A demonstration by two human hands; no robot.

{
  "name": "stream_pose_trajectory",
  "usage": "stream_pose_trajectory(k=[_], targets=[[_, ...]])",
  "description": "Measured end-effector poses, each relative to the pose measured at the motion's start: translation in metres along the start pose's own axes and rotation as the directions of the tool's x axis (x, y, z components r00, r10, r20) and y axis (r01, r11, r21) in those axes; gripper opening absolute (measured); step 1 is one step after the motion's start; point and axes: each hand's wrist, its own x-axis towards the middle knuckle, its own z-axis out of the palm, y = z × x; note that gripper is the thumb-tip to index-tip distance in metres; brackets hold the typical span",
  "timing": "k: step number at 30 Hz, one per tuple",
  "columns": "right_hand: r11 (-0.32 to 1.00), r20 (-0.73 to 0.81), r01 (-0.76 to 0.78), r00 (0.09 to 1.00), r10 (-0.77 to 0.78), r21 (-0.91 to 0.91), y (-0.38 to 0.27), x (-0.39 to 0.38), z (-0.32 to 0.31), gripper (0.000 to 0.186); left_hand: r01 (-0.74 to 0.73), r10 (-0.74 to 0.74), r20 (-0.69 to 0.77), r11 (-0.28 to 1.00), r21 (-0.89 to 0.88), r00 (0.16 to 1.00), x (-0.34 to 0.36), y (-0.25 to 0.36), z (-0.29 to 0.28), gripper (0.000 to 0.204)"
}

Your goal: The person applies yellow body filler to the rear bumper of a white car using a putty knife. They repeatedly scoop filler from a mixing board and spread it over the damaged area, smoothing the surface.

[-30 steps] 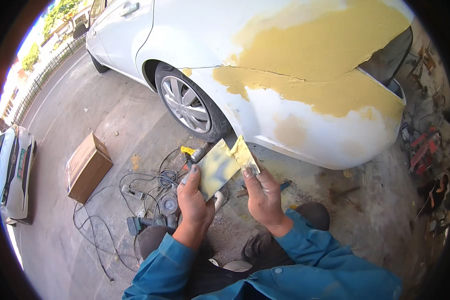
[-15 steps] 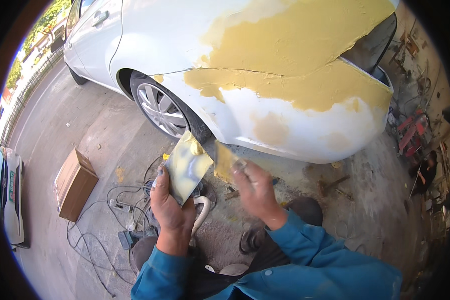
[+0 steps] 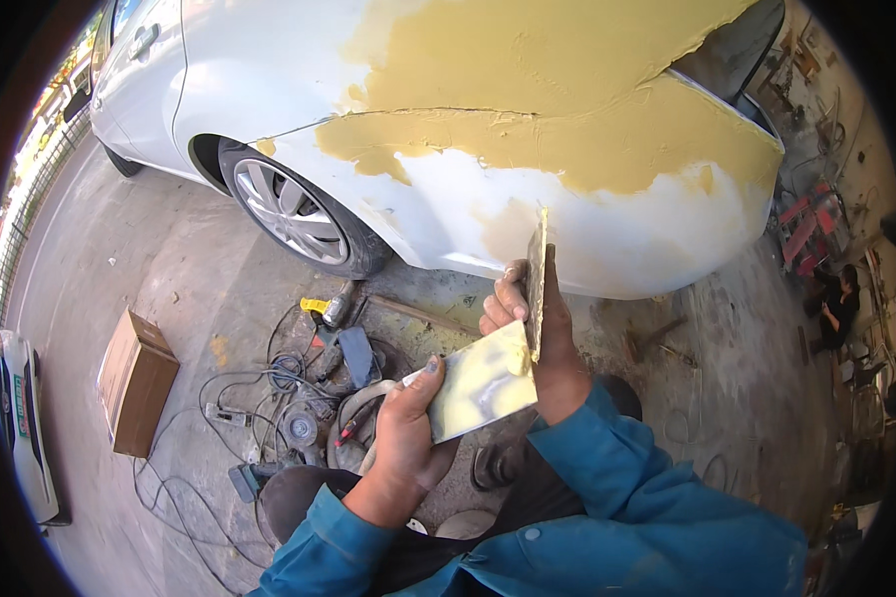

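My left hand (image 3: 408, 423) grips a square mixing plate (image 3: 473, 393) smeared with pale yellow filler and grey streaks, a lump of filler on its right corner. Just above and right of it, my right hand (image 3: 558, 348) holds a flat spreader (image 3: 536, 284) upright and edge-on, filler along its top and edge, its lower end close to the plate. Beyond both hands stands a white car (image 3: 667, 244); yellow filler (image 3: 528, 60) covers much of its rear side panel, with a thin crack line running across.
Below the wheel (image 3: 289, 214) lie power tools (image 3: 299, 428), a yellow-handled tool (image 3: 319, 306), cords and a hose. A cardboard box (image 3: 144, 388) and another car (image 3: 25, 428) are at left. At right are red clutter (image 3: 796, 229) and another person in dark clothing (image 3: 836, 308).
My right hand has moved up and turned the spreader upright. The plate in my left hand has swung rightward and lower. The view has shifted, so the car sits further left.
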Motion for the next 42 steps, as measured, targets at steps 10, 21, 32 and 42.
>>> stream_pose_trajectory(k=[10, 21, 32, 42], targets=[[0.938, 0.123, 0.053, 0.992, -0.012, -0.342, 0.023, -0.018, -0.011, 0.04, -0.056, 0.051, -0.068, 0.995, -0.083, 0.996, 0.008, 0.01, 0.007, 0.044], [0.83, -0.038, 0.158, 0.977, -0.21, -0.535, 0.026, -0.005, -0.02, 0.02, -0.394, 0.38, -0.121, 0.91, -0.127, 0.917, 0.015, 0.061, -0.002, 0.039], [0.778, -0.035, 0.456, 0.854, -0.52, -0.432, 0.022, -0.027, 0.023, 0.016, -0.528, 0.526, -0.147, 0.849, 0.025, 0.838, 0.01, 0.027, -0.012, 0.035], [0.875, 0.002, 0.435, 0.896, -0.444, -0.212, 0.036, -0.044, 0.027, 0.025, -0.562, 0.564, -0.124, 0.825, 0.051, 0.816, 0.017, 0.011, -0.027, 0.044]])
